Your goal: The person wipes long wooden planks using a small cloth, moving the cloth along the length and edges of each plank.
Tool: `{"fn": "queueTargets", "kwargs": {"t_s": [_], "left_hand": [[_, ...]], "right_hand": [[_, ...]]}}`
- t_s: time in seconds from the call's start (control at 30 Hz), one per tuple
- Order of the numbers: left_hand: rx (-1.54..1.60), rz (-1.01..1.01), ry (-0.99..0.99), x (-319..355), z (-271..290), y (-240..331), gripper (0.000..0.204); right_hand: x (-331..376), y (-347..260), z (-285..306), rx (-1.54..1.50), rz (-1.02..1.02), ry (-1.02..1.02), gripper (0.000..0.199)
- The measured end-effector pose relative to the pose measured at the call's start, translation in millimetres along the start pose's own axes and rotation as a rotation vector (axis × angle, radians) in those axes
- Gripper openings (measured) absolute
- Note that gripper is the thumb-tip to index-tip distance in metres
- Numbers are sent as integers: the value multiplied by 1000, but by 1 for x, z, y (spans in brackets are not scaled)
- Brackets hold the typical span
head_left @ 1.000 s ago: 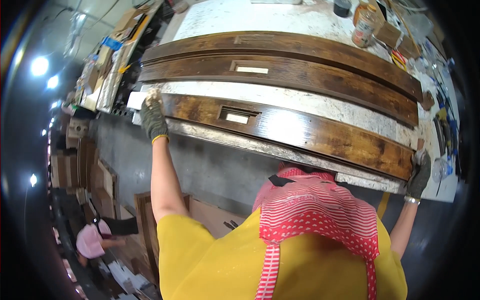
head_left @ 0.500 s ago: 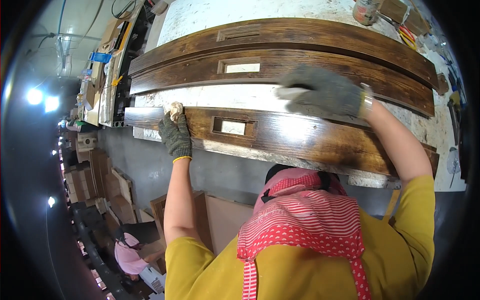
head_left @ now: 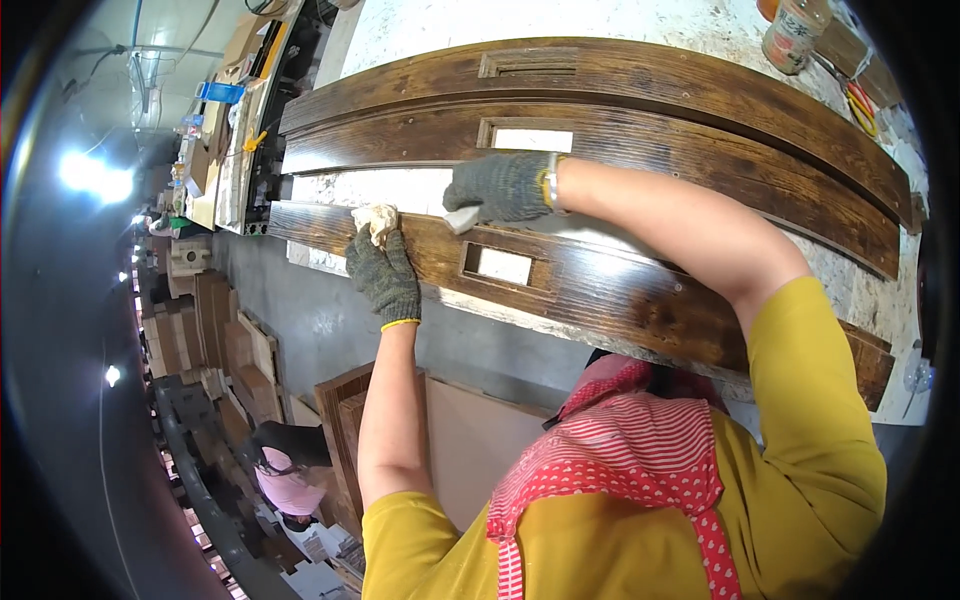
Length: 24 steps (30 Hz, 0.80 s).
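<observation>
In a grey knitted glove, my left hand (head_left: pixel 384 278) is closed on a crumpled cream rag (head_left: pixel 377 222) at the left part of the nearest dark-stained wooden board (head_left: pixel 630 288). My right hand (head_left: pixel 505 186), gloved alike, grips a small whitish pad (head_left: pixel 462 219) whose exact kind I cannot make out. The pad is at the far edge of that board, just left of its rectangular cutout (head_left: pixel 500 265). Beyond lie a middle board (head_left: pixel 640 145) with a similar cutout and a far board (head_left: pixel 660 75) with a recessed slot.
The boards lie on a paint-stained white worktable (head_left: pixel 420 30). A jar (head_left: pixel 795 35) and yellow-handled pliers (head_left: pixel 860 110) are at the far right. Another bench (head_left: pixel 225 160) stands on the left. Wooden panels (head_left: pixel 345 410) lean below it, and a person in pink (head_left: pixel 290 485) works at lower left.
My right hand has swept left and a little nearer with the pad, from mid-board to left of the cutout. My left hand keeps the rag at the board's left part. The view has shifted slightly.
</observation>
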State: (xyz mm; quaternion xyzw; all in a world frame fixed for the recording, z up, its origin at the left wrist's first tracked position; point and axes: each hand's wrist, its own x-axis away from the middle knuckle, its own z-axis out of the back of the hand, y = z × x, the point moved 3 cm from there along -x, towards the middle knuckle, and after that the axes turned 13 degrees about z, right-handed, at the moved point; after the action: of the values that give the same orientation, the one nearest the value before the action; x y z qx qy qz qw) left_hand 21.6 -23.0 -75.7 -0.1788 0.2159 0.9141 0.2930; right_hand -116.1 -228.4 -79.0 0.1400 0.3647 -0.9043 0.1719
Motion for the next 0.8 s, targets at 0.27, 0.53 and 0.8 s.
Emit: {"fn": "queueTargets", "kwargs": {"t_s": [0.27, 0.53, 0.8], "left_hand": [[19, 10, -5, 3, 11, 2, 44], [19, -35, 10, -2, 1, -1, 45], [14, -68, 6, -3, 6, -7, 45]], "right_hand": [[78, -40, 53, -90, -29, -312, 19], [25, -20, 23, -52, 79, -35, 29], [122, -41, 56, -232, -123, -276, 29]]}}
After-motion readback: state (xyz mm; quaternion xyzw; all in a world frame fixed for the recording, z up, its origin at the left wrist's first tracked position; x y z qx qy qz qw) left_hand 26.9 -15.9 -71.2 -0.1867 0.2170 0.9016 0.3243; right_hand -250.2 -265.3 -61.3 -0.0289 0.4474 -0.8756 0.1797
